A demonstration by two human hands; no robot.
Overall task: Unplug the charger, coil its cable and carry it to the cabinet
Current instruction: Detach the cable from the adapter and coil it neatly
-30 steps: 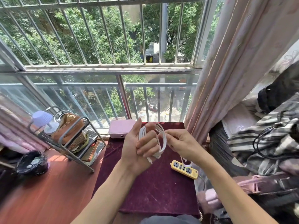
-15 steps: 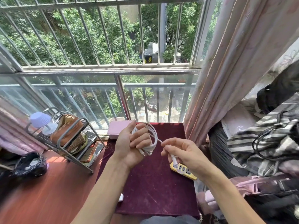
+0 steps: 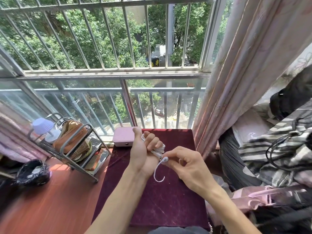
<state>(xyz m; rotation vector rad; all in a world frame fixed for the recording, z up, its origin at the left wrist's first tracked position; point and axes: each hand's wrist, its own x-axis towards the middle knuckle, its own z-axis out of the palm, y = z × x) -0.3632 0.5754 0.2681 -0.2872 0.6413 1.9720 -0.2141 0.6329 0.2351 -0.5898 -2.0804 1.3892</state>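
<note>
My left hand (image 3: 143, 152) is closed around a bundle of coiled white charger cable (image 3: 159, 150), held above the maroon-covered table (image 3: 168, 200). One short loose end of the cable (image 3: 157, 173) curls down below the bundle in a hook shape. My right hand (image 3: 184, 164) pinches that loose end between thumb and forefinger right beside the coil. Most of the coil is hidden inside my left fist. The yellow power strip is hidden behind my right hand. No cabinet is in view.
A pink box (image 3: 124, 136) sits at the table's far edge by the barred window. A metal rack (image 3: 70, 149) with a brown pouch and a small lavender lamp (image 3: 43, 126) stands left on the red floor. Curtain (image 3: 244, 81) and piled clothes (image 3: 278, 149) crowd the right.
My hands have drawn together and lower over the table. The coil has tightened in my left fist, and my right hand now pinches the short free end; the power strip is now covered.
</note>
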